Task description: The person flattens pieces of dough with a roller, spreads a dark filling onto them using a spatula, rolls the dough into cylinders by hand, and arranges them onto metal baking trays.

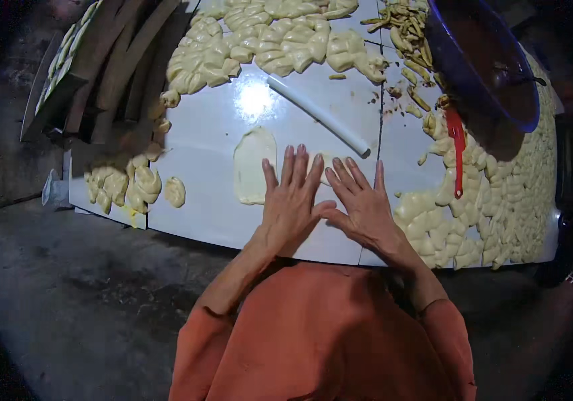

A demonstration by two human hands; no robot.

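My left hand (289, 200) lies flat with its fingers spread, close to the right edge of a flattened, pale oblong sheet of dough (252, 175). Beside it my right hand (365, 212) is also stretched out flat, and the two thumbs meet. Between and under the fingertips shows part of a second piece of dough (330, 160); the hands hide the rest. Beyond the fingers, a smooth white rod (316, 113) lies slantwise on the white tiled tabletop (199, 147). Neither hand grips anything.
Glossy dough lumps (286, 43) cover the far side, with more lumps (126, 184) at left. Rows of shaped dough (500, 200) fill the right. A blue-rimmed basin (437, 50), yellow-brown strips (410, 33) and a red spatula (459, 154) lie there. Stacked wooden trays (109, 63) stand far left.
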